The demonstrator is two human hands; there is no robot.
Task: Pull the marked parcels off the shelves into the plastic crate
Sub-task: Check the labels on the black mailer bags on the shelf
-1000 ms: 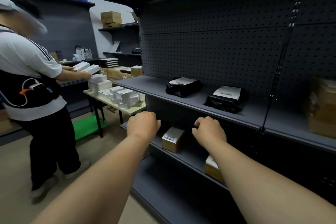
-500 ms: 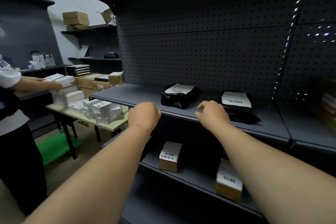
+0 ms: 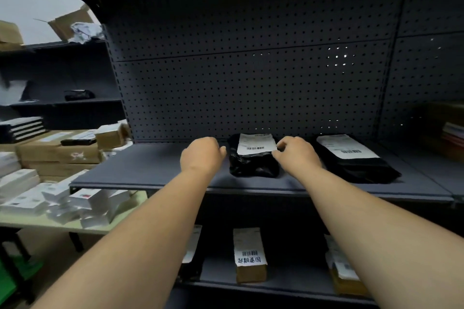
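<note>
Both hands flank the black parcel [image 3: 253, 158] on the shelf [image 3: 150, 170]. Left hand [image 3: 200, 155] fingers curl loosely, holding nothing. Right hand [image 3: 296, 153] fingers pinch the parcel's label edge.

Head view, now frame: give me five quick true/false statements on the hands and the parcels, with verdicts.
1. Two black bags with white labels lie on the middle shelf. True: left bag, right bag.
2. The right hand reaches the right bag. False: it is at the left bag's right edge.
3. The left hand grips a brown box. False: it holds nothing and sits just left of the left bag.
4. A brown box with a barcode label lies on the lower shelf. True.
5. The left bag is already lifted off the shelf. False: it lies on the shelf.
</note>
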